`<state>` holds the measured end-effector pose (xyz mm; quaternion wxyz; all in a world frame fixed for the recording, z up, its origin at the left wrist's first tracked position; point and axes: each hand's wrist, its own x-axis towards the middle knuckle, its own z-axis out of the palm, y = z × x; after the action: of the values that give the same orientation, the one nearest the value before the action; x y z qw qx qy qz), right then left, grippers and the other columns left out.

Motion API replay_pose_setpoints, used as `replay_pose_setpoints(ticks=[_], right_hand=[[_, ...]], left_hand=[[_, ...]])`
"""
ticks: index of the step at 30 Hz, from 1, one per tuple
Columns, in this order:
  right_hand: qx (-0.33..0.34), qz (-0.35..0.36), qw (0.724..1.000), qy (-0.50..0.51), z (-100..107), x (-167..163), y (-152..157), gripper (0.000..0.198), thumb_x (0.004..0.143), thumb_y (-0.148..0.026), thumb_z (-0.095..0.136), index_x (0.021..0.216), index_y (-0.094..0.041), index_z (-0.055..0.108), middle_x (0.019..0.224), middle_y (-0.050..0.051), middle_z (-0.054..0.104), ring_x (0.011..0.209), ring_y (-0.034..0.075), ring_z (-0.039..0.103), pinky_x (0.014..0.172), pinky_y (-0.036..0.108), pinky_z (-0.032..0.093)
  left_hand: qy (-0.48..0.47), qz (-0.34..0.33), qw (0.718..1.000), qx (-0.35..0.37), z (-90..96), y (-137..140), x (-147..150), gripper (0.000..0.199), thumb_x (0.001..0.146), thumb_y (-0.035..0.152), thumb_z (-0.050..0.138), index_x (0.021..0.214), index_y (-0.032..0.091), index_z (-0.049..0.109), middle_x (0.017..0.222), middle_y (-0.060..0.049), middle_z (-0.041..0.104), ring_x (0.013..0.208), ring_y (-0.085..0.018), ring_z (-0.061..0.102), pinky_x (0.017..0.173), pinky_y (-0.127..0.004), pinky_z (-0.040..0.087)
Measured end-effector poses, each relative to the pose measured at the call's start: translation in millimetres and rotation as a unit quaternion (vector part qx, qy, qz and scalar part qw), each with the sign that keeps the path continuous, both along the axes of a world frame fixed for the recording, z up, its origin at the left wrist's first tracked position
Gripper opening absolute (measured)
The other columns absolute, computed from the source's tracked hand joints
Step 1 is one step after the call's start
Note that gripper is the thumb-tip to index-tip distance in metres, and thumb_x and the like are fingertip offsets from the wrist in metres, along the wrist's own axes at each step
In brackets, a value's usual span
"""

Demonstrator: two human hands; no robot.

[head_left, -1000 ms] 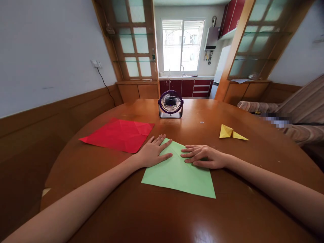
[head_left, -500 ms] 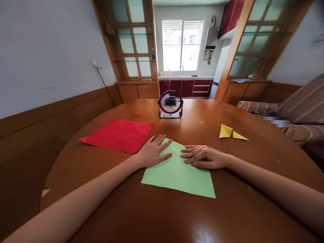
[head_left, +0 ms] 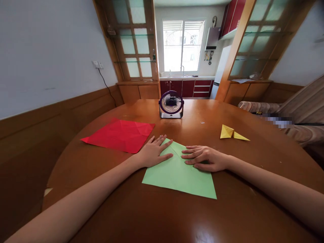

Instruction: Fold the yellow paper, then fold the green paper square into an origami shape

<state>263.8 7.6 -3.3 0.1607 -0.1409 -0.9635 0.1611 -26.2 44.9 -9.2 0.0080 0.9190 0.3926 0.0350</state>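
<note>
A green sheet of paper point(head_left: 181, 179) lies on the wooden table in front of me, with a folded flap along its far side. My left hand point(head_left: 155, 152) rests flat on its far left edge, fingers spread. On the far right part of the sheet lies my right hand point(head_left: 206, 158), its fingers stretched out and slightly bent, palm down. Both hands cover parts of the paper's edges. To the left is a creased red sheet of paper point(head_left: 121, 135), apart from my left hand. A folded yellow paper piece point(head_left: 231, 132) sits to the right, beyond my right hand.
A small purple desk fan point(head_left: 171, 104) stands at the far side of the round wooden table point(head_left: 172, 222). A striped armchair point(head_left: 301, 111) is at the right. Beyond the table are wooden cabinets point(head_left: 138, 92) and a kitchen window point(head_left: 183, 45).
My right hand has slid very slightly to the right and down on the green paper. The whole view has shifted a little; my left hand stays in place on the sheet.
</note>
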Motion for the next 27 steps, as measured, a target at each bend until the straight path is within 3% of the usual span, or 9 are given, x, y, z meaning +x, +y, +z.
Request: replay_pose_setpoints(ticks=[5, 11, 15, 24, 27], right_hand=[[-0.002, 0.001, 1.0, 0.01, 0.3, -0.5, -0.2, 0.041, 0.094, -0.023, 0.052, 0.135, -0.027, 0.053, 0.137, 0.006, 0.056, 0.136, 0.02, 0.044, 0.117, 0.046, 0.031], [0.014, 0.006, 1.0, 0.001, -0.4, -0.2, -0.5, 0.043, 0.093, -0.021, 0.051, 0.136, -0.024, 0.052, 0.138, 0.007, 0.055, 0.136, 0.02, 0.043, 0.118, 0.046, 0.03], [0.023, 0.001, 1.0, -0.001, -0.3, -0.4, -1.5, 0.044, 0.093, -0.021, 0.05, 0.138, -0.024, 0.051, 0.138, 0.006, 0.056, 0.137, 0.02, 0.043, 0.118, 0.046, 0.03], [0.02, 0.008, 1.0, 0.007, 1.3, -2.1, -2.0, 0.043, 0.094, -0.021, 0.05, 0.137, -0.025, 0.052, 0.136, 0.006, 0.057, 0.135, 0.018, 0.045, 0.118, 0.045, 0.03], [0.018, 0.008, 1.0, 0.011, 0.9, -2.4, -2.2, 0.043, 0.094, -0.02, 0.05, 0.136, -0.025, 0.052, 0.135, 0.007, 0.058, 0.134, 0.019, 0.045, 0.118, 0.045, 0.03]], left_hand=[[-0.006, 0.0, 1.0, 0.001, 0.5, -0.2, 0.1, 0.071, 0.092, 0.07, 0.025, 0.152, 0.031, 0.023, 0.159, -0.006, 0.015, 0.147, -0.027, 0.016, 0.118, -0.048, 0.01], [0.0, 0.017, 1.0, 0.02, 5.7, -1.9, 6.2, 0.066, 0.095, 0.066, 0.024, 0.149, 0.03, 0.032, 0.155, -0.008, 0.03, 0.144, -0.027, 0.026, 0.117, -0.049, 0.013], [-0.004, 0.037, 0.999, 0.037, 8.0, -6.5, 14.7, 0.067, 0.093, 0.068, 0.026, 0.148, 0.03, 0.036, 0.152, -0.011, 0.036, 0.14, -0.033, 0.033, 0.115, -0.054, 0.013], [0.0, 0.018, 0.999, -0.029, 5.8, -10.4, 23.9, 0.069, 0.088, 0.077, 0.026, 0.148, 0.042, 0.029, 0.159, -0.008, 0.019, 0.145, -0.043, 0.008, 0.109, -0.069, 0.002], [-0.008, 0.028, 0.999, -0.038, 4.4, -10.2, 24.7, 0.069, 0.087, 0.077, 0.027, 0.147, 0.043, 0.028, 0.16, -0.007, 0.017, 0.145, -0.044, 0.007, 0.107, -0.071, 0.001]])
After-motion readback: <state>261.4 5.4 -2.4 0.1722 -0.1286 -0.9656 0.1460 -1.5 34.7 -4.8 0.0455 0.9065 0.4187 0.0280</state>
